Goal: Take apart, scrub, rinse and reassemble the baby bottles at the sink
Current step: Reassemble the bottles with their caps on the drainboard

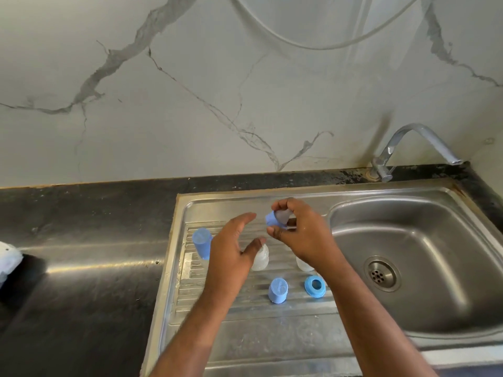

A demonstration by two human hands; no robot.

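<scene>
Nearest me on the ribbed steel drainboard (245, 319), a blue bottle cap (278, 290) stands upside-up beside a blue screw ring (314, 285), the ring lying flat to the right of the cap and apart from it. Just beyond them I see two clear bottle bodies: one (260, 257) stands upright with my left thumb against its neck, the other (304, 263) is mostly hidden under my right wrist. My left hand (231, 250) hovers over the board with fingers straight and spread, holding nothing. My right hand (299, 232), a little farther and to the right, pinches a small blue ring with a clear teat (277, 217) between thumb and curled fingertips, held above the board and tilted toward the left. On the far left of the drainboard a taller blue cover (202, 243) stands upright, well apart from the other parts. To the right lies the sink basin (435, 257) with its drain strainer (381, 273). Left of the sink runs a dark counter (81, 240), with a white, blurred object (8, 259) at its left edge that I cannot identify. Farthest back, a chrome tap (408, 148) rises at the counter's rear against the veined marble wall (190, 91).
</scene>
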